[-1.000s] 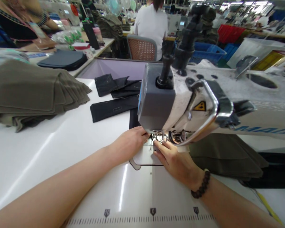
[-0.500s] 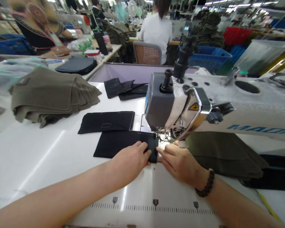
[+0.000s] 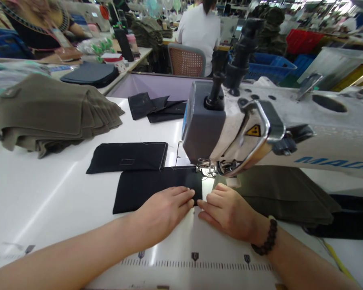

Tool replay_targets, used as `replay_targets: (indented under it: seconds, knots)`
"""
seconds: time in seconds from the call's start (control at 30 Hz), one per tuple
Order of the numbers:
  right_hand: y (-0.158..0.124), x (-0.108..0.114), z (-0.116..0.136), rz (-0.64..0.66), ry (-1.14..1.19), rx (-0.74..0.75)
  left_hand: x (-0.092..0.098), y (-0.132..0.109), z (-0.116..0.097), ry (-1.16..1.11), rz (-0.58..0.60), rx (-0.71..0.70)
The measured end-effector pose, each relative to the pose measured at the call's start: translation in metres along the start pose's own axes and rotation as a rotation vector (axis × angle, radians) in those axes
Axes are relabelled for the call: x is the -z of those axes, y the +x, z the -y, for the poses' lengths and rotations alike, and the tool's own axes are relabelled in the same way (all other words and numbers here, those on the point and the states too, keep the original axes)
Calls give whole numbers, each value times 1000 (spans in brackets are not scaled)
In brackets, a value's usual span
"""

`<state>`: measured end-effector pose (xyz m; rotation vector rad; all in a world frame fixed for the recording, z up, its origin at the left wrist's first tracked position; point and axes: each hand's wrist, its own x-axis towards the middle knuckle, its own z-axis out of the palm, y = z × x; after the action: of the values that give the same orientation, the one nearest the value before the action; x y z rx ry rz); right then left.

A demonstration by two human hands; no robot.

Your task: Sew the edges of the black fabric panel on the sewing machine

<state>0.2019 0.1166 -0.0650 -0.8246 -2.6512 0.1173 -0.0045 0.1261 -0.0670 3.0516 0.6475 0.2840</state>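
The flattened left hand (image 3: 166, 211) is pressing a probably light, limp black fabric panel (image 3: 148, 187), best pinned by its edges, back from the front edge of the sewing table (image 3: 84, 197), the half-curled right hand (image 3: 228, 207) touching the panel's near-right corner, grip unclear.

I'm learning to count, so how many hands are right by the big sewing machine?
2. The left hand rests on black cloth; the right hand is at that cloth's right edge. Neither is hidden by the sewing machine.
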Motion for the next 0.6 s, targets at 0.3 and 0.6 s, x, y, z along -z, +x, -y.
replay_targets:
  seconds: [0.3,0.6]
  knots:
    - [4,-3,-1,13,-32,-175,1,9,19,-37,95,49]
    - [11,-6,-4,91,-21,-380,6,28,45,-129,135,120]
